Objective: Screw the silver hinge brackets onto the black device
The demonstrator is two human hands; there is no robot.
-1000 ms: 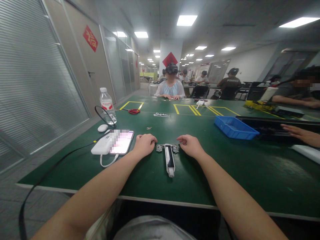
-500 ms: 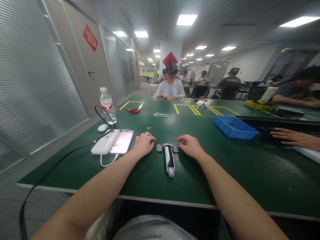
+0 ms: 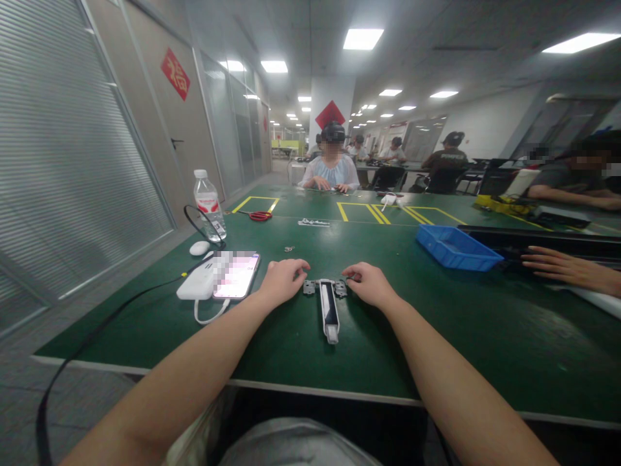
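On the green table point(image 3: 369, 362) lies a T-shaped metal part point(image 3: 330, 310), which looks like a hinge: a silver-white arm with a dark strip down its middle and a grey plate with holes on each side. My left hand point(image 3: 282, 281) rests just left of the left plate, fingers curved with a gap between thumb and forefinger, holding nothing visible. Beside the right plate is my right hand point(image 3: 369, 283); its thumb and forefinger are bent and apart, with the fingertips close to the plate's edge. Whether they touch it I cannot tell.
To the left are a phone point(image 3: 237, 275), a white power bank point(image 3: 200, 279) with a cable, and a water bottle point(image 3: 209, 207). Ahead lie red-handled scissors point(image 3: 261, 215) and small metal pieces point(image 3: 314, 222). On the right sit a blue tray point(image 3: 458, 247) and another person's hand point(image 3: 570, 266).
My left hand has shifted slightly right, its forefinger reaching nearer the left plate. My right hand and the metal part stay put. The other person's hand at right has moved slightly.
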